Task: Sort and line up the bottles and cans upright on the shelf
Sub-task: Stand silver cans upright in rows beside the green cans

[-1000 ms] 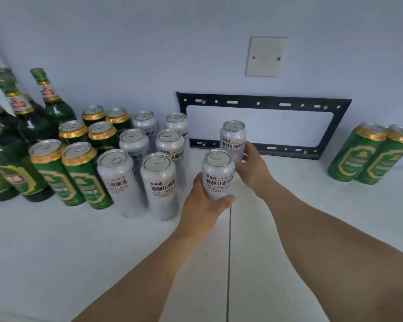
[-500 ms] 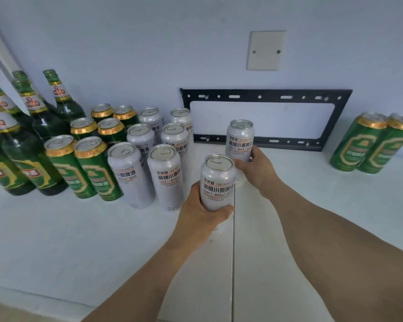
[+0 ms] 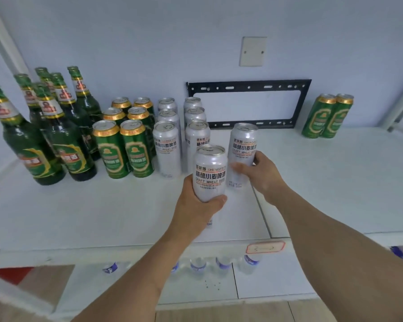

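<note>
My left hand (image 3: 197, 205) grips a silver wheat-beer can (image 3: 209, 171) upright, lifted above the white shelf (image 3: 102, 212). Just right of it and a little farther back, my right hand (image 3: 262, 174) holds a second silver can (image 3: 242, 152) upright. To the left stand two columns of silver cans (image 3: 168, 149), then two columns of green cans with gold rims (image 3: 123, 152), then several green glass bottles (image 3: 49, 133) at the far left. Two more green cans (image 3: 327, 116) stand apart at the back right.
A black metal bracket (image 3: 247, 89) leans on the back wall under a white blanking plate (image 3: 253, 51). A lower shelf shows several water bottles (image 3: 198, 266). A red-edged label (image 3: 265, 247) sits on the shelf's front edge.
Both hands have drawn their cans back toward the shelf's front. The view has pulled back and tilted down, bringing the front edge and the lower shelf into sight.
</note>
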